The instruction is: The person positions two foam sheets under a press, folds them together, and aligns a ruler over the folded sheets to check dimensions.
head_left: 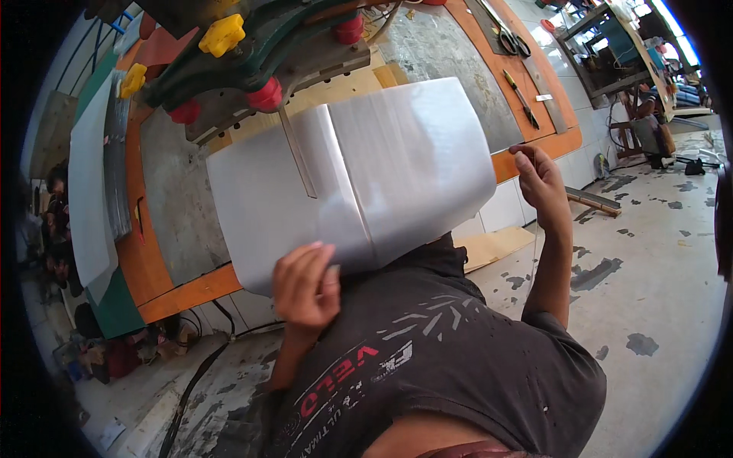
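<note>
Head view: silvery ridged sheet (412, 168) sits mid-surface on the worktable (175, 298), overhanging its near edge toward the wearer. Left hand (307, 286) at sheet's near edge, left part; fingers bent, close together, thumb slightly off; can't tell if gripping. Right hand (540, 179) by table's near right corner, just beside sheet; thumb and index tips drawn together, can't tell on what. Knife (521, 99) and scissors (513, 42) along right edge. Green machine (252, 65) beyond sheet.
</note>
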Demonstrator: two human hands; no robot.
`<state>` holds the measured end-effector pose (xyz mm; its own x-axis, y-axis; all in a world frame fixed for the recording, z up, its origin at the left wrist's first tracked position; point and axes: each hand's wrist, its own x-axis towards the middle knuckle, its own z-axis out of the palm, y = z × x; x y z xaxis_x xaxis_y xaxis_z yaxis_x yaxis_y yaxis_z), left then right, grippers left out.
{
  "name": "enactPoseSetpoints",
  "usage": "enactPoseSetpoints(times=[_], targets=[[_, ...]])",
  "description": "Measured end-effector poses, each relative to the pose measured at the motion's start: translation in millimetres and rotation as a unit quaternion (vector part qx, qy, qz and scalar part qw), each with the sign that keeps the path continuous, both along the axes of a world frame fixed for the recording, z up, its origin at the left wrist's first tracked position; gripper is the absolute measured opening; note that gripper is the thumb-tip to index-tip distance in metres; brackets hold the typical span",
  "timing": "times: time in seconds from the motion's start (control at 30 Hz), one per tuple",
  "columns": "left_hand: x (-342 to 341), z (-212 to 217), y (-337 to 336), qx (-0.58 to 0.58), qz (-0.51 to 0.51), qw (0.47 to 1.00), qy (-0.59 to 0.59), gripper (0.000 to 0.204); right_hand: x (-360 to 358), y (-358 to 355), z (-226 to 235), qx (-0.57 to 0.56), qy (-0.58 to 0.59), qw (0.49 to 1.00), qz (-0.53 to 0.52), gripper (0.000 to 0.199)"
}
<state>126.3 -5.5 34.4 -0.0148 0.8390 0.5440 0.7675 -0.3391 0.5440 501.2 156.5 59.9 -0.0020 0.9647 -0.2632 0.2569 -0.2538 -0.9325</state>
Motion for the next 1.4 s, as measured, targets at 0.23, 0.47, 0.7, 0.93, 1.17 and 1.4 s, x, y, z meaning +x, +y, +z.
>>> enactPoseSetpoints(times=[0.23,0.47,0.7,0.93,1.17,1.4], targets=[[-72.9,-11.3,-4.9,-0.085,0.320,0.942,0.052,0.043,-17.0,14.5,-12.3,-0.016,-0.011,1.000,0.008,0.036],[-70.2,-21.1,-0.6,-0.158,0.350,0.913,0.140,0.059,-27.4,17.9,-21.2,-0.003,-0.004,1.000,0.002,0.034],[-79.9,-13.6,5.3,-0.162,0.347,0.924,0.009,0.049,-25.8,12.7,-22.6,0.011,0.042,0.999,-0.002,0.023],[-82.9,-4.5,4.0,-0.197,0.353,0.915,-0.004,0.043,-22.5,-0.5,-10.6,-0.009,0.045,0.999,0.002,0.023],[-72.2,9.0,-9.8,-0.218,0.319,0.914,-0.125,0.036,-14.5,-5.9,-9.4,-0.004,0.049,0.999,-0.016,0.026],[-73.9,13.8,-41.4,-0.315,0.254,0.892,-0.203,0.033,-3.2,-5.2,5.1,-0.015,0.071,0.997,0.009,0.037]])
